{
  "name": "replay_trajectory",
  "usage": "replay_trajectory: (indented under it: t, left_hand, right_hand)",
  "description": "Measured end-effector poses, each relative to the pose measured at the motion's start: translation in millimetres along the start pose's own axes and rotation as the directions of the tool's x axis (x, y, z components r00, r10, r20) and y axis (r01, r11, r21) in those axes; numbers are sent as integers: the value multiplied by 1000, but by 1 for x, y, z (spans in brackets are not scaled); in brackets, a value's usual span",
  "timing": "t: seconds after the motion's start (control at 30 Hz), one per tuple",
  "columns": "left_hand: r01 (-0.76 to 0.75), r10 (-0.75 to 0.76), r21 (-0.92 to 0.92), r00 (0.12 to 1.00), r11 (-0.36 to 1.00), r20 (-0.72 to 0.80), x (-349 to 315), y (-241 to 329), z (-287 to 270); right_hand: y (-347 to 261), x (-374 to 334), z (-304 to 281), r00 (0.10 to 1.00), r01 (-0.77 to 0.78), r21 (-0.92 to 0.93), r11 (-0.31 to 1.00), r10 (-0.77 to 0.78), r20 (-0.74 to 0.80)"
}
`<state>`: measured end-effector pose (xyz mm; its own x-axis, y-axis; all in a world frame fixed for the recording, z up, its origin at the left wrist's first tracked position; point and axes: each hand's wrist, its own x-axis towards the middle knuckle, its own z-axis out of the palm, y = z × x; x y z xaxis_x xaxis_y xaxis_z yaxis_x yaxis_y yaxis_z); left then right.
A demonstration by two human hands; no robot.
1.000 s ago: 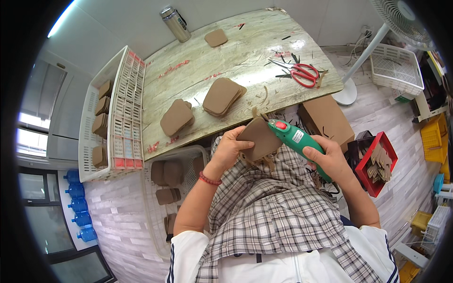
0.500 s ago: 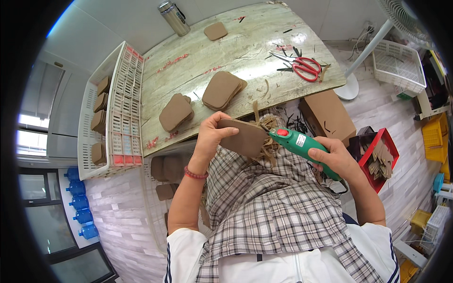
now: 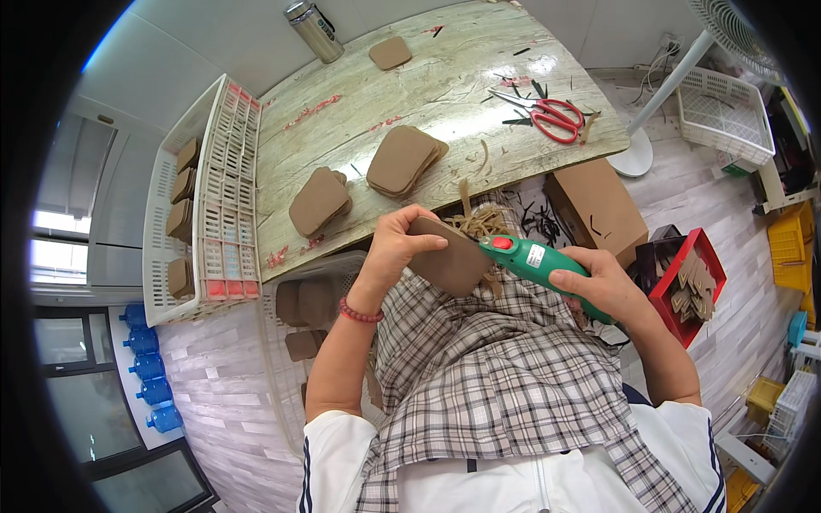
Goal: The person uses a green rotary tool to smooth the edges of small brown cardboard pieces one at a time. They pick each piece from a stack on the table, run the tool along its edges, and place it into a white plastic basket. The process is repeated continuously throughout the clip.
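Green tool [image 3: 554, 268]: 1, gripped by right hand [image 3: 602, 287] | left hand [image 3: 394, 250]: pinching 1 brown pad [image 3: 449, 262] | scissors [image 3: 536, 105]: 1

brown pad [image 3: 453, 261]: flat, round-cornered, was held tilted near bench [image 3: 462, 103] | green power tool [image 3: 560, 262]: red-buttoned, lay slanted, tip at pad's right edge

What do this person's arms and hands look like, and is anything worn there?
The left hand and right hand wear no gloves. A red beaded bracelet circles the left wrist; none shows on the right. The short white sleeves, with dark stripes, leave the forearms bare.
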<state>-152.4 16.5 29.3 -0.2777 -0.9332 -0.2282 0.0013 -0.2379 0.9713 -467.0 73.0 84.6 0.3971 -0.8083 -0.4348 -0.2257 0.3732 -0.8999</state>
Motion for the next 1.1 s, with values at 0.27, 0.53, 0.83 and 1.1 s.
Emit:
replay_trajectory:
  t: [0.27,0.53,0.83,1.1]
  left_hand:
    - [20,-35,127,993,992,112,-2,21,17]
    - [33,-55,103,974,994,220,-2,30,19]
    - [-307,156,-132,753,942,-639,-3,7,-157]
    - [297,788,953,570,66,-232,38,-12,-135]
  right_hand:
    - [0,7,4,1000,28,11,1000,-29,5]
    - [-5,29,16,996,55,29,998,-56,62]
    - [18,36,13,989,118,93,989,-109,-101]
    - [32,31,12,978,100,134,986,-73,-197]
